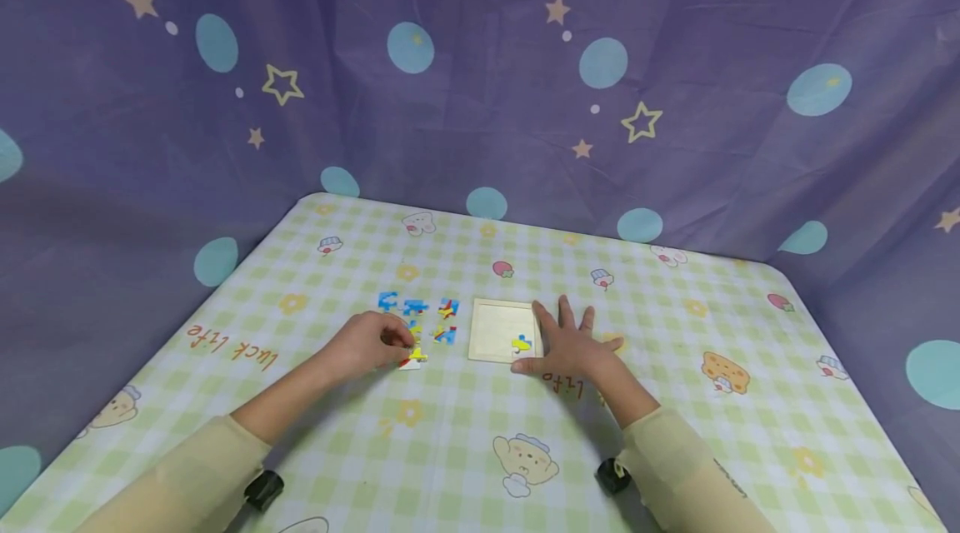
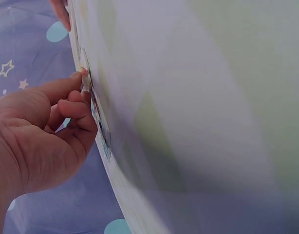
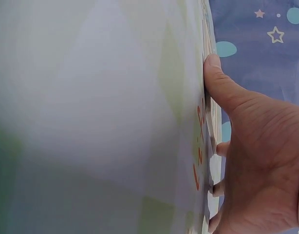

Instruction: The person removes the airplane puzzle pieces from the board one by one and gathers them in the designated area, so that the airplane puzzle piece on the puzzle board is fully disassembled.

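My left hand (image 1: 371, 343) pinches a yellow-and-red jigsaw piece (image 1: 413, 357) between thumb and index finger, low over the tabletop; its other fingers are curled in. The thumb and this piece (image 2: 84, 72) meet in the left wrist view, though the fingertips partly cover it. A shallow square wooden puzzle tray (image 1: 495, 321) lies to the right. One yellow-and-blue piece (image 1: 521, 343) sits in its lower right corner. Spread around that side is my right hand (image 1: 572, 347), the thumb at the near edge. The right wrist view shows that thumb against the tray's side (image 3: 214, 117).
Loose blue, red and yellow pieces lie left of the tray, among them a blue one (image 1: 387, 300), a red-and-blue one (image 1: 448, 308) and another (image 1: 445, 336). A checked cloth (image 1: 450, 450) covers the table. Behind it hangs a purple curtain (image 1: 480, 100).
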`<state>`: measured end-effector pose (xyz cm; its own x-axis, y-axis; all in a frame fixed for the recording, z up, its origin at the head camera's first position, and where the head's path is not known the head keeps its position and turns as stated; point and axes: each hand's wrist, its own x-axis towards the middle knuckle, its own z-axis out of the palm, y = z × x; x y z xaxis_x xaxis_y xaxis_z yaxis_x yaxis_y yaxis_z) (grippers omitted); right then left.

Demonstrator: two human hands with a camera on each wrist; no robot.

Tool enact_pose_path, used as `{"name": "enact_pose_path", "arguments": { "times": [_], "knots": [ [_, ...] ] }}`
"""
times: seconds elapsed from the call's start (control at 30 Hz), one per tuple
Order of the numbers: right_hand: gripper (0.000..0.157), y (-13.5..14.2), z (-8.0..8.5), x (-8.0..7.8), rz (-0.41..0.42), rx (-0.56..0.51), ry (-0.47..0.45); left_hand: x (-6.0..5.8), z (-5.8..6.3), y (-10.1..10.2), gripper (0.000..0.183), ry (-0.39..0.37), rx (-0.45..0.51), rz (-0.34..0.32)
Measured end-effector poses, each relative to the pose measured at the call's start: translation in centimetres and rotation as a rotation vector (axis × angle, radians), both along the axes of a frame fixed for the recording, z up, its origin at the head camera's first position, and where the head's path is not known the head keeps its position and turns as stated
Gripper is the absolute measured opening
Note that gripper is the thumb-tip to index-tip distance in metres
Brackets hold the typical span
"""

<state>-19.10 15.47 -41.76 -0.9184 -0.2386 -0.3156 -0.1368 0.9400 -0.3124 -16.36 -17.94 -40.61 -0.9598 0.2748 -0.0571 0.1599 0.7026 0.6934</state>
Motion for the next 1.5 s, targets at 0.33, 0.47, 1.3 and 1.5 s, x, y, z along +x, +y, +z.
{"name": "enact_pose_path", "arguments": {
  "times": [0.33,0.47,1.3,1.5],
  "knots": [
    [0.113,0.1,0.1,-0.1,-0.010,-0.006,0.001,-0.1,0.6,0.7,0.011,-0.033,0.043,0.036],
    [0.113,0.1,0.2,0.0,-0.011,0.000,-0.001,-0.3,0.8,1.5,0.011,-0.036,0.063,0.033],
    [0.114,-0.3,0.0,0.0,-0.026,0.027,-0.007,-2.2,0.2,8.0,0.012,-0.128,0.207,-0.020],
    [0.114,-0.2,0.0,0.0,-0.028,0.038,-0.006,-2.7,0.0,9.4,0.012,-0.137,0.231,-0.041]
  ]
}}
